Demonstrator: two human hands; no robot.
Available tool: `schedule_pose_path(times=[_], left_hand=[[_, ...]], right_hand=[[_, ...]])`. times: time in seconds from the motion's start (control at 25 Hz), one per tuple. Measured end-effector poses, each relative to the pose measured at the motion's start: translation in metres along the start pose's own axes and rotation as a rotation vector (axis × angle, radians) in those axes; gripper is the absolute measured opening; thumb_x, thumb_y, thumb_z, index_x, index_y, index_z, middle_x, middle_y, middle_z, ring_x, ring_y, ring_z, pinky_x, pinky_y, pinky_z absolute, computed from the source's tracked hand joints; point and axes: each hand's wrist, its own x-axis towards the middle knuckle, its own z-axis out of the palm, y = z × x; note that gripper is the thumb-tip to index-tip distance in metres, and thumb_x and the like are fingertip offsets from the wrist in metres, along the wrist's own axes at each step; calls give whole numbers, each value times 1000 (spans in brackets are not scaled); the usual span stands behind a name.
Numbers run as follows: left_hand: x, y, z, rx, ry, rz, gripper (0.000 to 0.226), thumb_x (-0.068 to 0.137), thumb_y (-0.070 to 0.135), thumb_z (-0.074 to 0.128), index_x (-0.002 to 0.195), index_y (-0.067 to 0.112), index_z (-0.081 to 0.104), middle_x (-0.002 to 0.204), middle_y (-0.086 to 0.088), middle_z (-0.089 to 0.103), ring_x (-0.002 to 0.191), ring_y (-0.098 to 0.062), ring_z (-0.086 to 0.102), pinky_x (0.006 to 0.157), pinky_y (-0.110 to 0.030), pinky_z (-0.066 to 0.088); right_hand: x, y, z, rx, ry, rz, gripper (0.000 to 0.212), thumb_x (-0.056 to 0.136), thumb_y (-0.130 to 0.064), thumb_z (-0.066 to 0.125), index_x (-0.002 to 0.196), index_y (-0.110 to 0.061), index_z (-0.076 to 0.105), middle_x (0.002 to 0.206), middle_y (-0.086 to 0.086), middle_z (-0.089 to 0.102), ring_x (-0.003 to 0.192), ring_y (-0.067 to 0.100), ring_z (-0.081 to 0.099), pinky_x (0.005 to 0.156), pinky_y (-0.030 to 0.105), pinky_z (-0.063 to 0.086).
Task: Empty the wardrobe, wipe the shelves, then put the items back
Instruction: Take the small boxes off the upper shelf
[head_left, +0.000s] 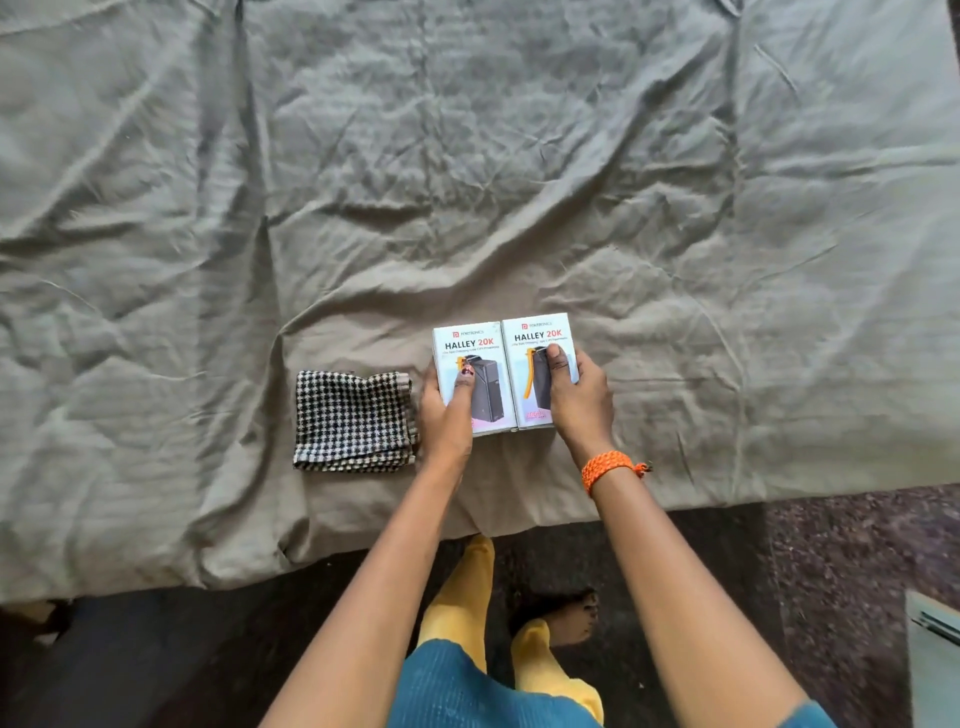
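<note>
Two white power-bank boxes stand side by side on the grey bedsheet (467, 182), close to the bed's near edge. My left hand (447, 410) grips the left box (480, 358), thumb across its front and fingers round its left side. My right hand (576, 389) grips the right box (530, 358) the same way from its right side. The two boxes touch along their inner edges. A folded black-and-white checked cloth (356, 421) lies on the sheet just left of my left hand.
The wrinkled sheet covers the whole bed, and the bed's near edge (363, 556) runs across the lower part of the view. Dark floor (831, 571) lies below it, where my feet stand. A pale grey object's corner (932, 654) shows at the bottom right.
</note>
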Motion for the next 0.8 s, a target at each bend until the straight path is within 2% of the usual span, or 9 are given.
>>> schedule_pose_path(times=[0.12,0.2,0.28,0.36,0.4,0.48,0.56,0.68,0.8], left_hand=[[-2,2,1,29,-23,-4,27,96,12,52,123,9,55,123,-13,62,107,-23,61,97,-38,49],[1,4,-3,29,-67,-23,27,97,10,50,123,6,53,122,-14,62,104,-22,61,94,-36,50],[4,9,-8,52,-91,-55,30,96,23,52,122,8,53,123,-14,62,108,-25,61,98,-40,48],[4,13,-11,242,-26,-10,60,87,47,50,131,7,48,133,-14,55,122,-29,52,106,-43,40],[-3,18,-11,371,16,90,67,85,48,48,138,6,42,140,-14,48,129,-28,45,111,-40,33],[-24,27,-3,554,106,411,58,91,30,47,143,5,36,147,-14,38,135,-25,35,112,-29,25],[-46,36,10,617,102,691,54,87,23,43,138,4,42,142,-14,42,133,-25,37,111,-29,26],[-82,28,48,640,-61,937,49,82,20,39,126,2,53,129,-15,53,125,-27,46,108,-27,29],[-143,1,90,688,-293,1062,44,80,15,39,118,3,58,122,-13,57,117,-25,51,101,-23,34]], right_hand=[[-5,-5,-2,-60,14,-15,35,96,-50,46,105,-21,64,104,1,70,96,26,62,75,34,44],[-3,-5,-3,-95,-12,-44,36,97,-49,44,109,-21,63,109,3,69,101,28,61,82,38,47],[-2,-6,-6,-94,-29,-73,40,97,-49,43,111,-17,62,113,6,67,105,29,60,88,44,47],[-5,-7,-12,-110,13,-109,43,97,-48,41,117,-13,58,121,9,62,112,30,56,94,49,44],[-9,-6,-16,-134,61,-129,44,97,-47,41,122,-13,55,126,10,59,116,30,54,97,50,42],[-23,-3,-29,-165,161,-173,43,97,-42,43,128,-13,50,131,9,54,119,29,50,99,50,39],[-42,2,-41,-178,215,-242,37,95,-35,47,126,-15,51,128,6,54,118,26,50,99,48,37],[-75,29,-71,-167,282,-286,32,92,-27,50,123,-17,53,124,4,56,116,24,52,99,47,35],[-113,79,-122,-110,403,-231,30,91,-23,52,121,-17,56,124,2,56,115,23,52,99,46,37]])
